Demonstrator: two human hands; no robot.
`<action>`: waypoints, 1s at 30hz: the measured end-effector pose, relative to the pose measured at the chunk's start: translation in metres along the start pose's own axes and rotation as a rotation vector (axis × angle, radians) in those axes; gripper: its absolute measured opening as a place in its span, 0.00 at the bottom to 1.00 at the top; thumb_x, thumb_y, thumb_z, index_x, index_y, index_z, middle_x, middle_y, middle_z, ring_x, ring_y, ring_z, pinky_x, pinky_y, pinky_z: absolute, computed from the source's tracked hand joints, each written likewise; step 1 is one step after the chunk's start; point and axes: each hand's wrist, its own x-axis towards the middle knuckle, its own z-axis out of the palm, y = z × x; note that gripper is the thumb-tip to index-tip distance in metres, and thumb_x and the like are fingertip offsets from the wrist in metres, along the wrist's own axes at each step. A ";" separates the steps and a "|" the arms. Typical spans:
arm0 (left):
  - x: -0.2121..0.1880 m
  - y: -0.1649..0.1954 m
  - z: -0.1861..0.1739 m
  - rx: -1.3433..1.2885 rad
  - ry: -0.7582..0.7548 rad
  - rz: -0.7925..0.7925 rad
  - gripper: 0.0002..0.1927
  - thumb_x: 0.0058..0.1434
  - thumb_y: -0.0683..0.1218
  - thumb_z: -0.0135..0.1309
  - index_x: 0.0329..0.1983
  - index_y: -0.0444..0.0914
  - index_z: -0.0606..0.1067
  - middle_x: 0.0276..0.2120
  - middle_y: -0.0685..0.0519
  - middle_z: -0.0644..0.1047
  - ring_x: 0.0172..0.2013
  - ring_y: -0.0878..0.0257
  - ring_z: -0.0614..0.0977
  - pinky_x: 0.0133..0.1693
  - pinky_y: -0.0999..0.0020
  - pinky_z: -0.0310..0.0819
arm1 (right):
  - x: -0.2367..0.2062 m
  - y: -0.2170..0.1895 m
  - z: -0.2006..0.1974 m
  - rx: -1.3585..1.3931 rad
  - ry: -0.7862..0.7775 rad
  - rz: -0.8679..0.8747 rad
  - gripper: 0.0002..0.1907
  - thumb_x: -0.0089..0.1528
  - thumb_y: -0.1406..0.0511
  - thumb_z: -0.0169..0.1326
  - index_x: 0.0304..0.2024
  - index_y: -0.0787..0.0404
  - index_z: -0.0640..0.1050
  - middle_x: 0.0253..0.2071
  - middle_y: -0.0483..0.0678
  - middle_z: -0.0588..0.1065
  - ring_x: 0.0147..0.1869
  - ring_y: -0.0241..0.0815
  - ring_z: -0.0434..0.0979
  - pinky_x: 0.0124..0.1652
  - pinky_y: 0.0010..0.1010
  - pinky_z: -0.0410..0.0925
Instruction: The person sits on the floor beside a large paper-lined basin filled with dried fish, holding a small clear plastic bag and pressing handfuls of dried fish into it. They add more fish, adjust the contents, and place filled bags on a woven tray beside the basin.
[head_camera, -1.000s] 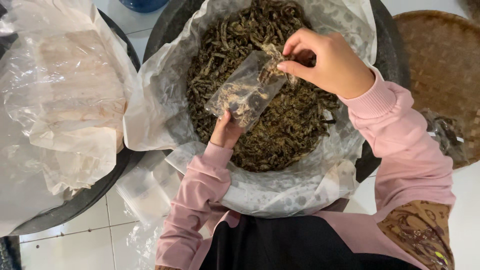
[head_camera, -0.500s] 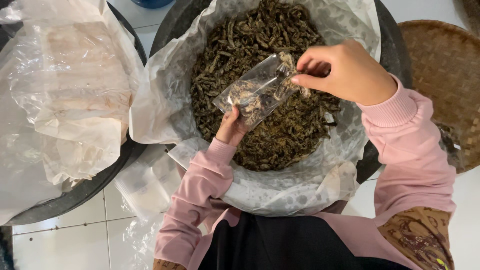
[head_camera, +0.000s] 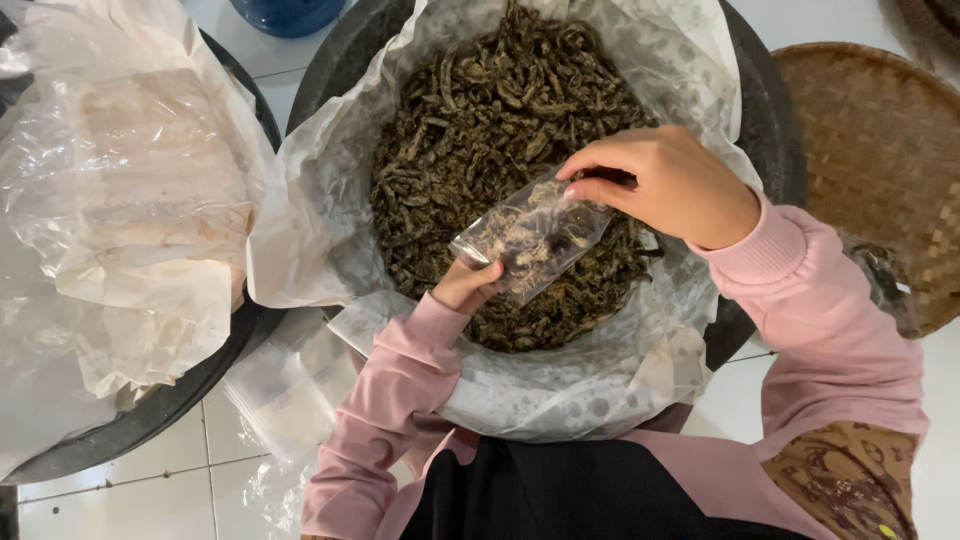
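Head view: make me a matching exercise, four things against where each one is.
Things:
1. small clear bag
2. dried leaves
3. woven tray
4. blue container

Places:
A. top edge, left of the lined tub
B. held between both hands
C. far right, beside the tub
D. heaped inside the plastic-lined tub

Pairs: 1-B, 2-D, 3-C, 4-A

White tiled floor (head_camera: 150, 490) bears two dark basins (head_camera: 770, 130), seemingly a woven tray (head_camera: 880, 160).
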 end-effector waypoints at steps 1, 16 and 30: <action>0.000 0.002 0.004 0.010 -0.031 -0.012 0.38 0.63 0.45 0.64 0.73 0.40 0.60 0.65 0.50 0.71 0.64 0.56 0.75 0.62 0.55 0.73 | -0.002 0.001 0.006 0.013 0.003 0.040 0.11 0.64 0.60 0.62 0.45 0.58 0.83 0.36 0.48 0.83 0.26 0.39 0.78 0.26 0.30 0.67; -0.026 -0.009 0.013 0.037 0.106 -0.472 0.37 0.64 0.58 0.58 0.72 0.41 0.63 0.65 0.47 0.71 0.61 0.55 0.75 0.63 0.55 0.69 | -0.091 0.007 0.043 0.197 -0.009 -0.166 0.39 0.68 0.54 0.53 0.75 0.65 0.56 0.59 0.58 0.70 0.55 0.53 0.71 0.53 0.41 0.63; 0.010 -0.056 -0.007 -0.149 0.211 -0.361 0.29 0.58 0.53 0.64 0.60 0.41 0.70 0.59 0.47 0.75 0.59 0.50 0.77 0.60 0.43 0.76 | -0.139 0.050 0.077 0.513 0.067 0.643 0.15 0.62 0.63 0.63 0.50 0.58 0.86 0.23 0.51 0.74 0.25 0.27 0.62 0.25 0.26 0.58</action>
